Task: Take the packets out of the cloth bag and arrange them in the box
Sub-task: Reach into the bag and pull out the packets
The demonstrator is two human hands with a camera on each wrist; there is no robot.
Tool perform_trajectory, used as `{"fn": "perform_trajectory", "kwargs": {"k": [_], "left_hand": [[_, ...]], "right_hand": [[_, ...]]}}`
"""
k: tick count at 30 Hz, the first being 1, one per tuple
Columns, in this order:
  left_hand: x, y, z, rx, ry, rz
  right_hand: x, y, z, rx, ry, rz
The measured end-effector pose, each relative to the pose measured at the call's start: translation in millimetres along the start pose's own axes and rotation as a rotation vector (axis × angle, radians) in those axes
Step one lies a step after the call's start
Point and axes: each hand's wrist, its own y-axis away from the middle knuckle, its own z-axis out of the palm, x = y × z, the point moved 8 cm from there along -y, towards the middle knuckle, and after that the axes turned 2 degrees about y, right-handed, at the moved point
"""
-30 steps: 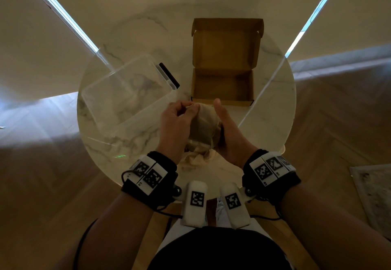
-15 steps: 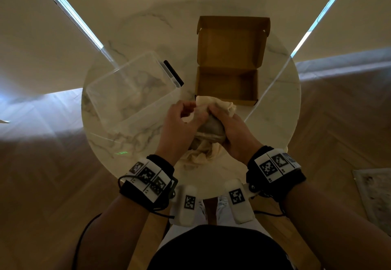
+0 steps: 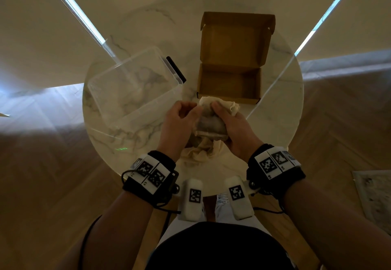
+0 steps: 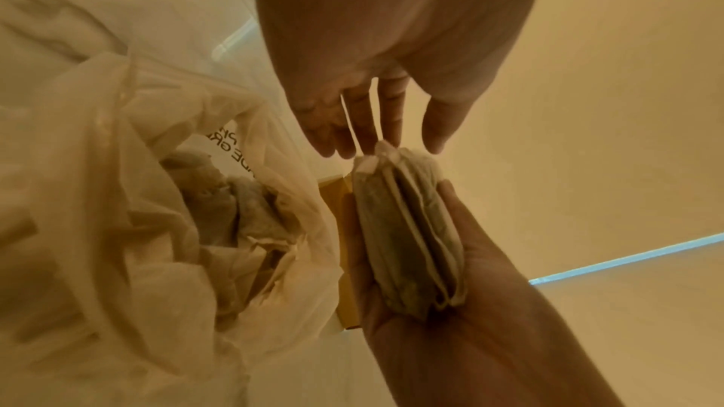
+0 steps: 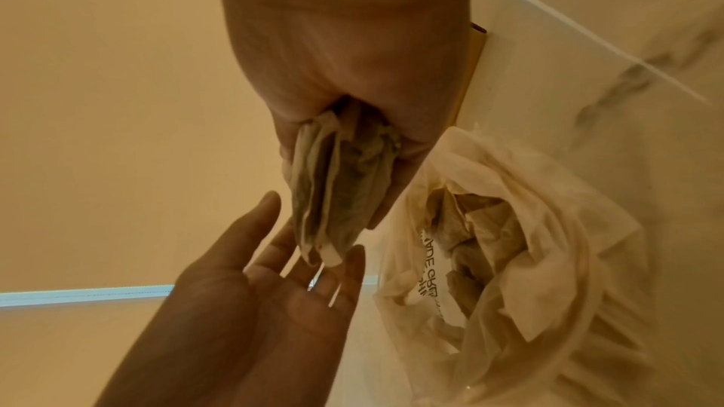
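The right hand (image 4: 423, 262) clasps a bunch of flat, soft, grey-green paper packets (image 4: 407, 237), thumb and fingers curled round them. The left hand (image 5: 274, 283) is spread with straight fingers, its tips at the packets' ends. Only the wrist views show more packets inside the crumpled, thin beige cloth bag (image 5: 521, 246), its mouth open on the round marble table (image 3: 275, 126). The head view shows the open brown cardboard box (image 3: 230, 83) just beyond the hands, with a clear plastic tub (image 3: 131, 88) beside it.
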Motion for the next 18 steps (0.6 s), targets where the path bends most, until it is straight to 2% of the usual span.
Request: {"fn": "perform_trajectory", "kwargs": {"k": [3, 5, 8, 11, 14, 17, 18], "left_hand": [[6, -8, -13, 0.005, -0.15, 0.084], [5, -13, -22, -0.042, -0.406, 0.136], [-20, -20, -34, -0.161, -0.745, 0.044], [-40, -17, -18, -0.309, -0.982, -0.009], [-39, -11, 10, -0.312, -1.1, 0.103], [-41, -6, 38, -0.283, -1.106, 0.303], [-47, -6, 44, -0.285, -1.123, 0.319]], "right_hand": [[1, -1, -7, 0.027, 0.012, -0.007], [2, -2, -15, 0.044, 0.003, -0.003], [4, -3, -27, 0.087, -0.041, 0.005], [9, -4, -31, 0.131, -0.054, 0.021], [12, -3, -30, 0.141, -0.04, 0.03], [12, -2, -34, 0.156, -0.019, 0.019], [12, -2, -35, 0.158, -0.017, 0.015]]}}
